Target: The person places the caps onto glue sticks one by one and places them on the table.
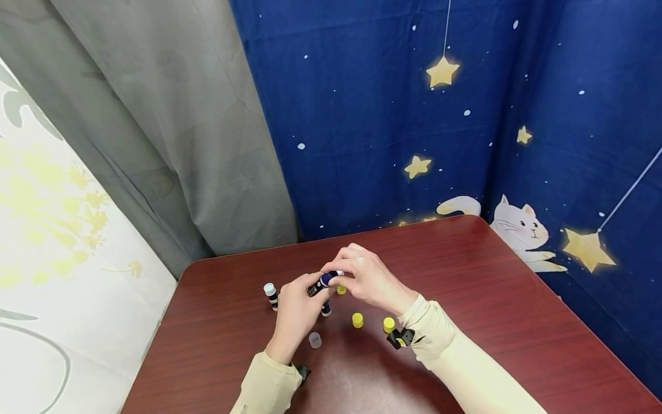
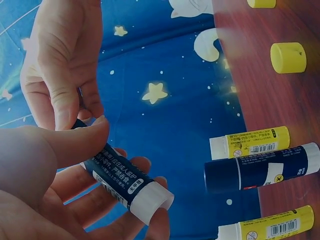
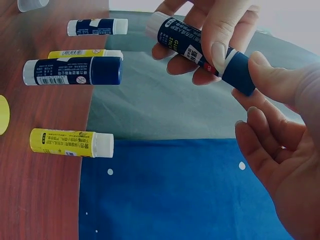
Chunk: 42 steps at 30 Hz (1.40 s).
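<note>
A navy glue stick with a white base is tilted in the air above the table. My left hand grips its barrel, thumb along one side and fingers round the other. At its other end, the thumb and fingers of my right hand pinch the blue cap, which sits on the barrel with a white ring showing beside it. Below the hands stands another navy glue stick with a blue cap. Two yellow glue sticks with white tops stand around it.
A navy glue stick with a pale top stands left of my left hand. Two loose yellow caps and a translucent cap sit on the red-brown table, nearer to me. Curtains hang behind the table's far edge.
</note>
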Each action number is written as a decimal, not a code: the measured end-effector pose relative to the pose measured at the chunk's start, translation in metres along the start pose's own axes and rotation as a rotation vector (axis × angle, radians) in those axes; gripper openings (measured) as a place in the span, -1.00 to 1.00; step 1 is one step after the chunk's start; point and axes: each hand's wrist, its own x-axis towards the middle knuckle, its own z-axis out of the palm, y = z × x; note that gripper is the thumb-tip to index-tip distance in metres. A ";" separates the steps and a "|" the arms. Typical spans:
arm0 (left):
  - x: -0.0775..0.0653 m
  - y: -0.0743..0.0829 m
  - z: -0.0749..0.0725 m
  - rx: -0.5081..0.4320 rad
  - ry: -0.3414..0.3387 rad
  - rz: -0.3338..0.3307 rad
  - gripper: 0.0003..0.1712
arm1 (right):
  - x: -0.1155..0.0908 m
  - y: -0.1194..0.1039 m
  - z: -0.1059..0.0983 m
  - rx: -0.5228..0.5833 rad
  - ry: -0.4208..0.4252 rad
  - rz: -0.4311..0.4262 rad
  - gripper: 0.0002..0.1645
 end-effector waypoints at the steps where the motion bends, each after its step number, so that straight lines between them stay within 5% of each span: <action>1: 0.000 0.000 0.000 0.001 0.000 0.000 -0.71 | 0.000 0.000 0.000 -0.002 0.003 0.001 -0.72; 18: 0.000 -0.002 0.002 -0.009 0.036 0.000 -0.73 | -0.004 -0.001 0.007 0.007 0.042 0.026 -0.67; 28: 0.001 -0.003 0.002 -0.024 0.033 -0.022 -0.73 | -0.003 -0.002 0.007 0.033 0.077 0.101 -0.46; 42: 0.000 -0.005 0.002 -0.026 0.056 0.004 -0.73 | -0.006 -0.002 0.005 0.045 0.001 0.077 -0.60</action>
